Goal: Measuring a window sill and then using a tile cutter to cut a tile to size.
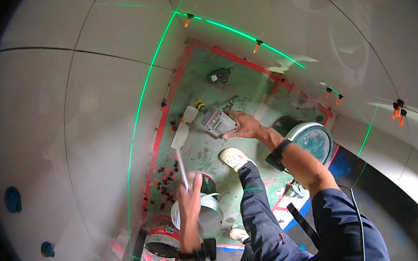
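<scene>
My left hand (192,201) grips a silver rod (180,164) that points up the picture toward a pale flat piece (183,127) lying on the green floor. My right hand (244,126) is closed around a grey boxy device (215,120), with yellow-and-black parts beside it. A darker boxy device (218,76) lies farther back on the floor. Below my left hand stand buckets (210,214), one with a pale rim. A large bucket with a teal, crusted inside (312,142) is right of my right forearm.
Tiled walls (40,123) surround the red-taped floor, crossed by green laser lines. Orange-and-black clips (398,110) sit on wall joints; several more (166,181) lie scattered along the left edge. Blue capped fittings (12,199) are on the left wall. My clog-clad foot (233,157) stands centrally.
</scene>
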`<state>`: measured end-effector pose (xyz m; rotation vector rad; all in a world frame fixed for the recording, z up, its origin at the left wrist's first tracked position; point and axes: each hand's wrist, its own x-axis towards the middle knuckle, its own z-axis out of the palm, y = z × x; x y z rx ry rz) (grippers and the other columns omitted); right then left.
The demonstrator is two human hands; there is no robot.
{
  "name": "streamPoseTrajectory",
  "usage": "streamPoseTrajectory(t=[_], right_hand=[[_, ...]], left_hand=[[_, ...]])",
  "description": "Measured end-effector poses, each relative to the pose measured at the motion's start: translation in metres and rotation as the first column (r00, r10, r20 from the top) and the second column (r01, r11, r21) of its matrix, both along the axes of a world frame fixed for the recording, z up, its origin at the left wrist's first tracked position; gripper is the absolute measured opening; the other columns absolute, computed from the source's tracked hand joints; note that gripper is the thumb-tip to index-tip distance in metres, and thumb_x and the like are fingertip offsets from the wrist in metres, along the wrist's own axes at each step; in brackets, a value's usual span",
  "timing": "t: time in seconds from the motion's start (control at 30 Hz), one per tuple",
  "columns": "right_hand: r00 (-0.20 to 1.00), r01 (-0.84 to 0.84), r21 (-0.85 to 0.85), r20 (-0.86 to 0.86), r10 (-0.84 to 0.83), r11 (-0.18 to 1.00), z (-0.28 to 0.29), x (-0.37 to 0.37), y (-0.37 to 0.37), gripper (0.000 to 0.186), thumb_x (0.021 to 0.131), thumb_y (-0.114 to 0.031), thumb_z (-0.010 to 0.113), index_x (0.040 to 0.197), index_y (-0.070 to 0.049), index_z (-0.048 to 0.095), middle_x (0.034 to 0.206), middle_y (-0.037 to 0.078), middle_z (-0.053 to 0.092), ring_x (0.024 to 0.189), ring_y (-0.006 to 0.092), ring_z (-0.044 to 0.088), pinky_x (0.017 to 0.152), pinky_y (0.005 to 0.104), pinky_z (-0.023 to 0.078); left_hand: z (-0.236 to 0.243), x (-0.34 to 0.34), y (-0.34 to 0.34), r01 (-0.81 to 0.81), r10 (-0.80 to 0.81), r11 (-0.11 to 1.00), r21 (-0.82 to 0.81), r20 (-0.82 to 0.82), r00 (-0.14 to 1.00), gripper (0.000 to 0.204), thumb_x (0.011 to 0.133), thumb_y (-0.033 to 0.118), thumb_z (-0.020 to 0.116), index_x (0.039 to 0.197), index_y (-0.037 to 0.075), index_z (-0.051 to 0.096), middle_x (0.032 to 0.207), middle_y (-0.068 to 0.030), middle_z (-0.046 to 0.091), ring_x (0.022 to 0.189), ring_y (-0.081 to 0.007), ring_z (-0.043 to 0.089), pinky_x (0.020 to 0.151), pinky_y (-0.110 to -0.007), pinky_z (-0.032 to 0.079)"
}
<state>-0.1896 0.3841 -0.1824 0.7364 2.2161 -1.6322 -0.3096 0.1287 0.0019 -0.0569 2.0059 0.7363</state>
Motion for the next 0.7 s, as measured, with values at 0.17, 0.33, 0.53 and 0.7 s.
streamPoseTrajectory(t=[0.17,0.33,0.53,0.7], right_hand=[[0.995,-0.097,0.050,0.002,0.097,0.994,0.008,-0.012,0.003,0.106,0.061,-0.070,0.074,0.134,0.000,0.045,0.122,0.027,0.057,0.116,0.0420,0.052,0.098,0.0444,0.042],[0.974,-0.224,0.220,0.028,0.223,0.950,0.005,-0.013,0.005,0.107,0.064,-0.077,0.065,0.135,0.000,0.045,0.123,0.028,0.056,0.115,0.0437,0.052,0.099,0.0461,0.042],[0.972,-0.237,0.222,0.046,0.232,0.946,0.012,-0.013,0.009,0.110,0.062,-0.080,0.063,0.135,0.000,0.046,0.125,0.028,0.055,0.116,0.0444,0.052,0.100,0.0472,0.041],[0.983,-0.175,0.247,-0.003,0.181,0.953,0.010,-0.010,0.007,0.109,0.060,-0.080,0.065,0.135,-0.002,0.047,0.123,0.028,0.056,0.115,0.0442,0.052,0.099,0.0477,0.042]], left_hand=[[-0.112,-0.023,0.068,0.209,-0.204,0.977,0.035,-0.120,0.972,0.063,0.089,0.043,0.062,0.136,0.004,0.043,0.125,-0.0248,0.056,0.114,-0.0403,0.056,0.093,-0.044,0.046],[-0.159,-0.014,0.085,0.388,-0.334,0.920,0.046,-0.424,0.842,0.063,0.092,0.038,0.057,0.144,0.010,0.034,0.132,-0.0210,0.054,0.115,-0.0420,0.055,0.094,-0.047,0.045],[-0.169,-0.019,0.083,0.241,-0.222,0.968,0.068,-0.209,0.952,0.054,0.092,0.033,0.057,0.140,0.017,0.040,0.120,-0.0192,0.061,0.107,-0.0419,0.059,0.090,-0.047,0.047],[-0.161,-0.015,0.093,0.232,-0.205,0.969,0.081,-0.257,0.944,0.048,0.091,0.028,0.059,0.136,0.015,0.045,0.115,-0.0184,0.064,0.104,-0.0412,0.061,0.088,-0.047,0.048]])
